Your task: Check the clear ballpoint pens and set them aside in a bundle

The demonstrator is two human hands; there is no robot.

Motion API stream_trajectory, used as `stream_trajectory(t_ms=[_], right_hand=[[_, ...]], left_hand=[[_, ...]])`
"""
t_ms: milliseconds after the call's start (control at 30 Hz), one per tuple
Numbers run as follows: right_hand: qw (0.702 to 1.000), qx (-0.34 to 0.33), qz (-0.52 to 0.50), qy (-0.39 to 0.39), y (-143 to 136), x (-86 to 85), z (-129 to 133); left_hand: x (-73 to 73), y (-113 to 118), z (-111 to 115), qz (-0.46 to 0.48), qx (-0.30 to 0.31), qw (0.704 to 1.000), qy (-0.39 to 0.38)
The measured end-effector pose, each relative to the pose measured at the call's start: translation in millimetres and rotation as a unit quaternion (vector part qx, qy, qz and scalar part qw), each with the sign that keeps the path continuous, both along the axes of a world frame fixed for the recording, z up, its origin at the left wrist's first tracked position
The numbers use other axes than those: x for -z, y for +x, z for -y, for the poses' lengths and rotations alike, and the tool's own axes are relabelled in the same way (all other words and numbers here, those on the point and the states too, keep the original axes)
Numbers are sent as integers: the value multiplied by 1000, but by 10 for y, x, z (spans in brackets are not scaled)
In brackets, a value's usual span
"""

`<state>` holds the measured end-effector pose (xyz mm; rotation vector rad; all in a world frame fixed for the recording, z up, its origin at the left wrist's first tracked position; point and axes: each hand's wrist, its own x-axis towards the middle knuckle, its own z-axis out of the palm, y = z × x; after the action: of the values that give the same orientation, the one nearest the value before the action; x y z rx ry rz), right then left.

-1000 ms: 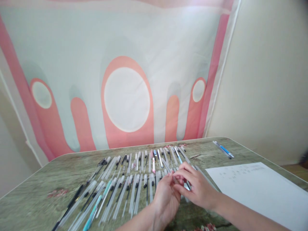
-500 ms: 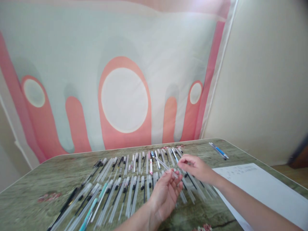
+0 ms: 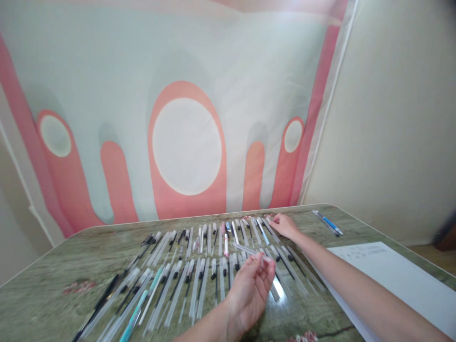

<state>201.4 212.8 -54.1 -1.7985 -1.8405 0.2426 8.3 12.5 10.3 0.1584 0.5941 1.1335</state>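
Pinched in the fingers of my left hand (image 3: 251,294) is a clear pen barrel (image 3: 245,249), held above the lower row of pen parts. My right hand (image 3: 285,225) reaches to the right end of the upper row, its fingertips close together at the tops of the pens there; what they grip, if anything, is too small to make out. Clear barrels, dark refills and caps lie in two rows on the table. Among them are a pink and white pen (image 3: 226,244), a light blue and white pen (image 3: 262,231) and a teal pen (image 3: 134,316).
White paper (image 3: 395,275) with faint writing lies on the right of the marbled table (image 3: 42,280). Behind it, a blue pen (image 3: 332,225) rests beside a clear one. A printed cloth (image 3: 235,57) hangs beyond the far edge.
My right hand has moved away from my left hand, forward to the end of the upper row. My left hand keeps the clear barrel and has shifted slightly right.
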Motion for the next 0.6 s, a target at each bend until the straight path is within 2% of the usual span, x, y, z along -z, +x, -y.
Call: stream_trajectory(t_ms=[367,600], right_hand=[[1000,-8,20,-7,122,74,-32],[1000,-21,-14,-7,225,31,50]], left_hand=[[-26,13,19,-24,25,999,33],[-59,29,-142,-50,10,996,68]])
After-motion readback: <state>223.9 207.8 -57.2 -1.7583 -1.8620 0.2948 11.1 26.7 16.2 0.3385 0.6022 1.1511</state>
